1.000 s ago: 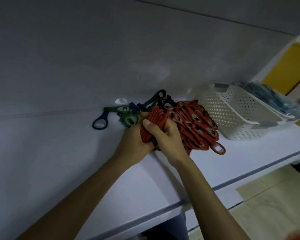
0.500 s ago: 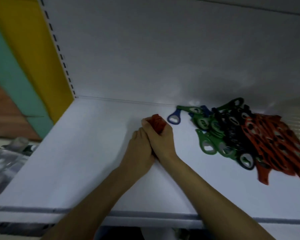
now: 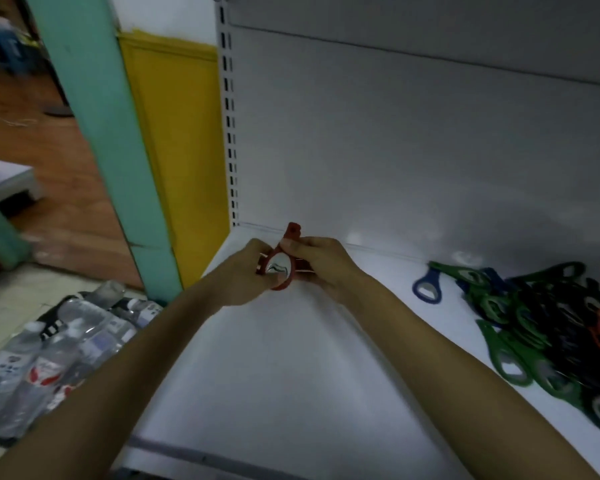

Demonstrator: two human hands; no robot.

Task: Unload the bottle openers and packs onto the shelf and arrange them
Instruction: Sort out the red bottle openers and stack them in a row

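Head camera, looking down at a white shelf (image 3: 291,375) in a shop. Both hands meet near the shelf's back left corner, holding a small bunch of red bottle openers (image 3: 282,265). The left hand (image 3: 239,275) has its grip curled around the lower end, and the right hand (image 3: 323,263) pinches the upper part between thumb and fingers. The shiny metal face of the front opener is turned toward the camera. Whether the bunch touches the shelf cannot be told.

One second ago the same hands were gathering these red ones out of the mixed pile, beside a white basket. Half a second ago they were partway along the shelf. The bunch has now been carried well to the left, and the view has swung with it, so the basket is out of sight. This looks like sorting by colour, with the reds about to be set down in their own spot at the left end.

The rest of the pile (image 3: 551,323) lies at the right: green, black, blue and a few red openers tangled together, with one blue opener (image 3: 426,289) lying a little apart. The stretch of shelf between hands and pile is bare. Left of the shelf stand its slotted upright (image 3: 230,116), a yellow panel (image 3: 177,133) and a teal post (image 3: 101,133). Wrapped water bottles (image 3: 59,344) lie on the floor below. Nothing blocks the corner; the back wall (image 3: 395,150) is close behind the hands.
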